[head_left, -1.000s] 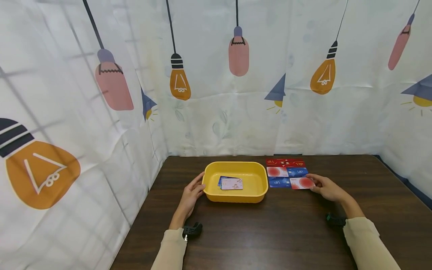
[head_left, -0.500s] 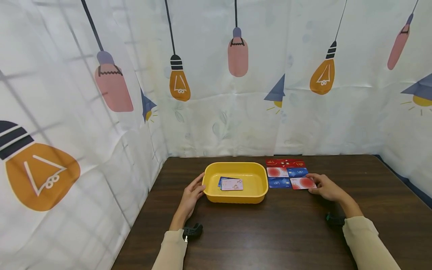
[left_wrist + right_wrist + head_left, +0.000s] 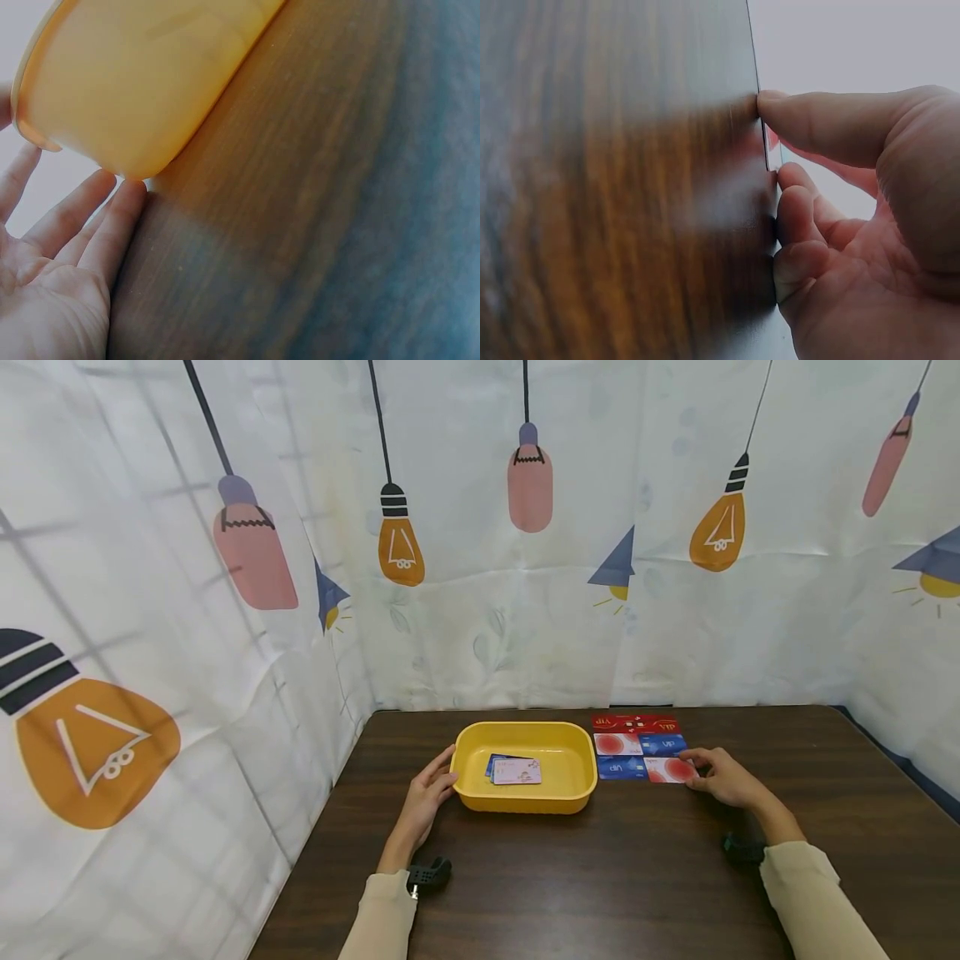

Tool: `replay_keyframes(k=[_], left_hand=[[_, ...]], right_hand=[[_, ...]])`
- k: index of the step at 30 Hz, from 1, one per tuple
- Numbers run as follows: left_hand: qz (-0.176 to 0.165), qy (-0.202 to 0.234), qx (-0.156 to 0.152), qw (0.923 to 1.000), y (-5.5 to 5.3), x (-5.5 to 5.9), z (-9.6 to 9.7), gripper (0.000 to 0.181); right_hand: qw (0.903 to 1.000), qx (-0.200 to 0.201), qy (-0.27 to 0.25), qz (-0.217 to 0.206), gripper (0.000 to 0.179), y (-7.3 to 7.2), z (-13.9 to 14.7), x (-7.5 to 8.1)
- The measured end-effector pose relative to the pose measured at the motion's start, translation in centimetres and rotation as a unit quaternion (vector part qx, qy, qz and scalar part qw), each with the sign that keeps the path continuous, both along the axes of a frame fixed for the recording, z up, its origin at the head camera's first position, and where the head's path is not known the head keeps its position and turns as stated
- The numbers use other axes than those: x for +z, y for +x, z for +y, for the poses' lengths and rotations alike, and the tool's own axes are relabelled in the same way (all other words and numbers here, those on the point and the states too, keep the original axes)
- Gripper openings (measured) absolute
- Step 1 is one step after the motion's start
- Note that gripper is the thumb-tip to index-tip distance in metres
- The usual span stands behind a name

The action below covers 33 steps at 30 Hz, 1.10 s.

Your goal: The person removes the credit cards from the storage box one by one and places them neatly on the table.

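My left hand (image 3: pixel 423 793) rests against the left end of a yellow plastic basin (image 3: pixel 525 803). In the left wrist view its straight fingers (image 3: pixel 116 225) touch the basin's outer wall. Inside the basin, a pale pink card (image 3: pixel 517 771) lies over blue cards (image 3: pixel 497 762). My right hand (image 3: pixel 727 779) pinches the right edge of a white card with a red circle (image 3: pixel 667 769), at the near right of a block of cards. In the right wrist view the thumb (image 3: pixel 817 124) meets the tabletop at the card's edge, with the other fingers curled below.
The card block sits right of the basin: red VIP cards (image 3: pixel 633 723) at the back, a white-and-red card (image 3: pixel 617 744) beside a blue card (image 3: pixel 662 744), and another blue card (image 3: pixel 622 767) in front. A patterned curtain (image 3: pixel 480 643) hangs behind the dark wooden table (image 3: pixel 585 885).
The white card with the red circle has shifted slightly in the right hand, and the index finger now reaches further over it. The left hand and basin stay put.
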State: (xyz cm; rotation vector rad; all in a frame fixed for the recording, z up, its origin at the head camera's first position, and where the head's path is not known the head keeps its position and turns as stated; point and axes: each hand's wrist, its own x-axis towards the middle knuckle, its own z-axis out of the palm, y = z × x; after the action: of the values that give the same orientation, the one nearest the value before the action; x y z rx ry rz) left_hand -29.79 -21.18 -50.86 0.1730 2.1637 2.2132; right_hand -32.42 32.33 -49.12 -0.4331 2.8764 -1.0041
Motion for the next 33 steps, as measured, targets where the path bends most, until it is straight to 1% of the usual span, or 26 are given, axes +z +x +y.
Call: replay_keyframes(k=[4, 9, 12, 17, 20, 22, 25, 28, 30, 33], left_hand=[[-0.001, 0.000, 0.001, 1.0000, 0.1, 0.0, 0.0, 0.053], [-0.002, 0.004, 0.002, 1.0000, 0.2, -0.1, 0.0, 0.053], [-0.003, 0.005, 0.002, 1.0000, 0.2, 0.0, -0.1, 0.053], [-0.001, 0.006, 0.001, 1.0000, 0.1, 0.0, -0.1, 0.053], [-0.002, 0.007, 0.002, 1.0000, 0.1, 0.0, -0.1, 0.053], [-0.004, 0.007, 0.002, 1.0000, 0.0, -0.1, -0.1, 0.053], [-0.002, 0.006, 0.002, 1.0000, 0.0, -0.1, -0.1, 0.053], [0.002, 0.009, 0.001, 1.0000, 0.0, -0.1, -0.1, 0.054], [0.003, 0.011, 0.000, 0.9999, 0.0, -0.1, -0.1, 0.053], [0.003, 0.012, -0.001, 0.9999, 0.0, 0.0, -0.1, 0.053]], right_hand=[[0.9999, -0.014, 0.008, -0.002, 0.045, 0.1, -0.1, 0.1], [0.9997, -0.019, 0.014, 0.003, 0.043, 0.1, -0.2, 0.1], [0.9996, -0.024, 0.015, -0.003, 0.043, 0.1, -0.2, 0.1], [0.9996, -0.024, 0.009, -0.009, 0.044, 0.0, -0.3, 0.3], [0.9997, -0.023, -0.002, -0.001, 0.043, 0.0, -0.3, 0.3], [0.9995, -0.030, -0.007, 0.001, 0.042, -0.1, -0.5, 0.5], [0.9986, -0.049, -0.018, -0.004, 0.044, 0.1, -1.2, 1.1], [0.9972, -0.061, -0.044, 0.000, 0.043, 0.3, -2.4, 1.9], [0.9962, -0.055, -0.067, 0.007, 0.042, 0.4, -3.5, 2.5], [0.9939, -0.027, -0.102, 0.030, 0.037, 0.7, -5.3, 3.2]])
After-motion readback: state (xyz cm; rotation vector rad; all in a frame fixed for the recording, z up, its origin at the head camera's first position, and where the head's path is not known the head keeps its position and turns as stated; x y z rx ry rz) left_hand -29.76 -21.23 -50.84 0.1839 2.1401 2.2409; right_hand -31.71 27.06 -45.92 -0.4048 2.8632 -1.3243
